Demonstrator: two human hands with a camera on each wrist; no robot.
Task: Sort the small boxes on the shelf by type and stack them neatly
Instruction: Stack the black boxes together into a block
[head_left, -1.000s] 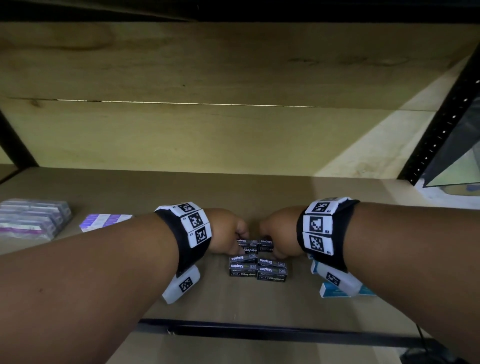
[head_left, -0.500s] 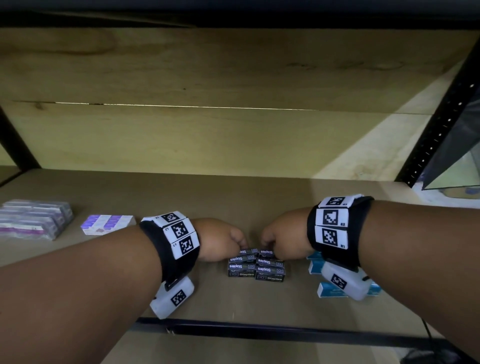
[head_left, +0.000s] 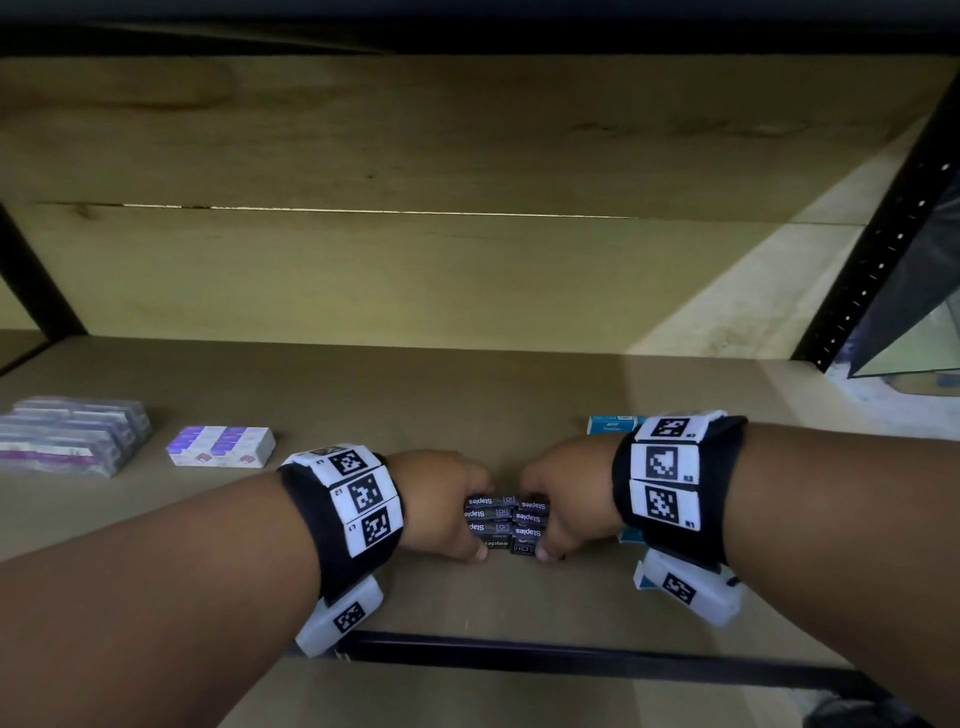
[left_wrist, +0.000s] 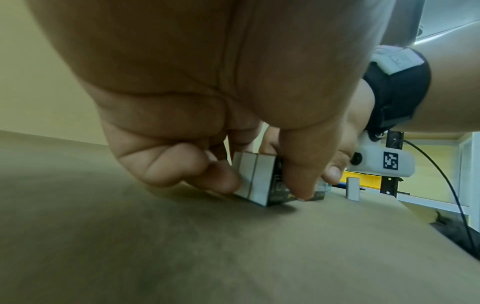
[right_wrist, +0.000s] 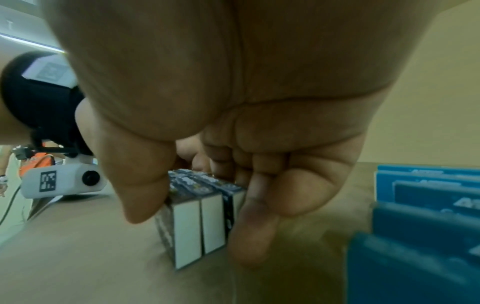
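Observation:
Several small dark staples boxes (head_left: 504, 522) stand packed in a tight block on the brown shelf (head_left: 467, 395). My left hand (head_left: 441, 506) grips the block's left side, fingers behind and thumb in front. My right hand (head_left: 563, 501) grips its right side the same way. In the left wrist view the left fingers (left_wrist: 218, 174) and thumb clamp the block (left_wrist: 259, 181). The right wrist view shows thumb and curled fingers (right_wrist: 259, 216) around the boxes (right_wrist: 197, 216), whose white ends face the camera.
Purple-and-white boxes (head_left: 221, 446) lie at the left, with a larger pile of purple boxes (head_left: 72, 435) beyond them. Blue boxes (head_left: 613, 423) sit behind and under my right wrist, close by in the right wrist view (right_wrist: 420, 216). The shelf's black front rail (head_left: 597, 665) runs below.
Both hands have closed in on the dark box block from either side, thumbs now at its front corners. The block looks pressed tighter together.

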